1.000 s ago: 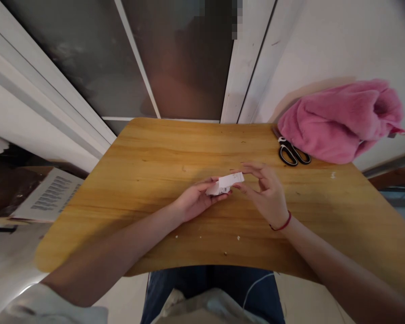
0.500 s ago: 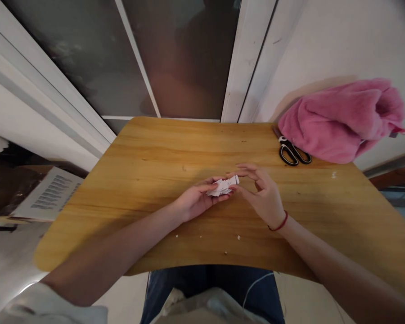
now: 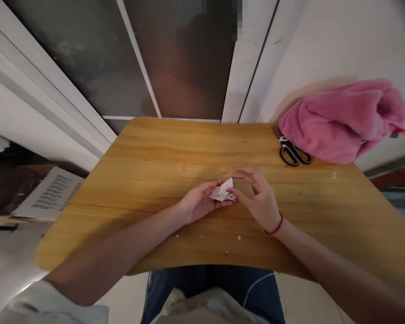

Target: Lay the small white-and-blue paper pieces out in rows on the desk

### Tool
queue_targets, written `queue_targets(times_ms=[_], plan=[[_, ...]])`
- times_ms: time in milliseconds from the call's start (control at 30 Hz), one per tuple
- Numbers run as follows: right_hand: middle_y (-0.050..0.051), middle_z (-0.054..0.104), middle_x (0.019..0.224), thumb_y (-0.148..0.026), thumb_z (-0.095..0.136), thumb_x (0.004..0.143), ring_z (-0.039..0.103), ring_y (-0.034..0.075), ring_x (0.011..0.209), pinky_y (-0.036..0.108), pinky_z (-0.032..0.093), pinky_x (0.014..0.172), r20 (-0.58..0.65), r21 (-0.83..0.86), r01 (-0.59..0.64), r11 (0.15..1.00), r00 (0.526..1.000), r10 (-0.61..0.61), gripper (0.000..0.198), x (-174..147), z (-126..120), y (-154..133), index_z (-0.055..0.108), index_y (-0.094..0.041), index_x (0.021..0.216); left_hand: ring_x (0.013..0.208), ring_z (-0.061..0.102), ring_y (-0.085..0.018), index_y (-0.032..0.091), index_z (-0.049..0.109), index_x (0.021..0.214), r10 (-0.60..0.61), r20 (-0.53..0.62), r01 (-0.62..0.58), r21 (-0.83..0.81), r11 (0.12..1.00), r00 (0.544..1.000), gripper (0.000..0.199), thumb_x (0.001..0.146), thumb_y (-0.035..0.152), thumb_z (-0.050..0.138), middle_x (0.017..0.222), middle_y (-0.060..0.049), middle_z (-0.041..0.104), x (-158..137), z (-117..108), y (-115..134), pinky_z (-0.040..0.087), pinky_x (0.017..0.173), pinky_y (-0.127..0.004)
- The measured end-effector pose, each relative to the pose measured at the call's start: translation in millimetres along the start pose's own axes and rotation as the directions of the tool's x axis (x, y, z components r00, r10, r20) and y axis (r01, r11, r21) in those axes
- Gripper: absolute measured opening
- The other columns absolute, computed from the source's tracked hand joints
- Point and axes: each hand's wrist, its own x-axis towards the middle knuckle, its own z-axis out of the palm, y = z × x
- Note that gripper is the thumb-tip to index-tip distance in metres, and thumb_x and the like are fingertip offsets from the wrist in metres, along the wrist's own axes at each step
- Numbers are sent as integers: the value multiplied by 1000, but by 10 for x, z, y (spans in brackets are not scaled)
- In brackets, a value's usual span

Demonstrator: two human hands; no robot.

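Note:
A small bunch of folded white paper slips [image 3: 222, 191], with dark marks along the lower edge, is held above the middle of the wooden table [image 3: 162, 148]. My left hand [image 3: 202, 200] cups the slips from the left, its fingers closed around and under them. From the right, my right hand [image 3: 258, 195] grips their near right side, the thumb tip pressed on the paper. Its other fingers curve over the far side, and their tips are partly hidden. One slip sticks up as a pointed flap between the hands.
Black-handled scissors [image 3: 292, 153] lie at the back right, their blades partly under a plush pink cloth item [image 3: 340, 121]. Small white scraps [image 3: 239, 237] dot the table near its front edge. A printed cardboard box [image 3: 50, 193] stands beyond the left edge.
The slips have shifted in my hands, and one now stands up as a flap. My right hand has moved slightly left, its thumb further over the paper.

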Motion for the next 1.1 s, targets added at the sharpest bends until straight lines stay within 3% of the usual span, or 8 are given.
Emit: queue_targets(times_ms=[100, 200, 333, 500, 600, 800, 1100], plan=[[6, 60, 117, -31, 67, 80, 56, 21, 112, 41, 44, 99, 91, -6, -13, 1000, 996, 13, 40, -9, 16, 11, 51, -24, 115, 78, 64, -15, 9, 66, 93, 106, -11, -106, 7, 994, 994, 24, 87, 9, 43, 89, -8, 69, 4, -34, 17, 51, 78, -30], [6, 58, 121, -31, 65, 81, 53, 21, 115, 42, 43, 100, 105, -15, 0, 1000, 995, 1, 39, 1, 0, 36, 49, -25, 117, 82, 64, -15, 9, 66, 94, 163, -49, -163, 6, 987, 985, 23, 84, 5, 46, 88, -8, 69, 21, -93, 41, 50, 79, -28], [7, 56, 121, -34, 68, 79, 52, 22, 115, 43, 43, 98, 142, -70, 29, 997, 990, -19, 45, 12, 4, 66, 47, -25, 118, 84, 64, -17, 8, 66, 95, 136, -72, -135, 11, 991, 988, 21, 83, 7, 49, 90, -10, 69, 39, -121, 56, 49, 80, -29], [7, 56, 120, -32, 71, 75, 49, 25, 111, 45, 42, 96, 214, -209, 119, 971, 974, -73, 48, -6, 61, 81, 50, -23, 117, 80, 63, -15, 9, 66, 98, 117, 24, -119, 96, 988, 993, 19, 81, 9, 57, 89, -8, 67, 15, -75, 26, 46, 76, -27], [6, 59, 116, -28, 69, 77, 50, 24, 107, 45, 43, 93, 213, -221, 139, 965, 973, -91, 40, -11, 73, 75, 52, -23, 113, 82, 61, -13, 11, 66, 98, 118, 11, -118, 139, 983, 993, 19, 80, 9, 60, 91, -7, 66, -2, -54, 14, 44, 77, -25], [3, 60, 113, -17, 63, 79, 50, 22, 108, 43, 42, 95, 194, -165, 113, 980, 978, -80, 28, -2, 43, 45, 54, -25, 105, 89, 61, -14, 11, 66, 94, 122, -6, -121, 125, 985, 992, 17, 79, 7, 59, 94, -7, 66, -3, -33, 28, 43, 87, -28], [4, 58, 115, -24, 70, 75, 48, 23, 109, 43, 42, 96, 253, -140, 49, 989, 967, -12, 39, -12, 67, 68, 53, -24, 110, 83, 64, -15, 14, 65, 97, 130, 0, -128, 141, 982, 992, 21, 78, 7, 61, 94, -5, 67, -10, -12, 28, 46, 78, -27]])
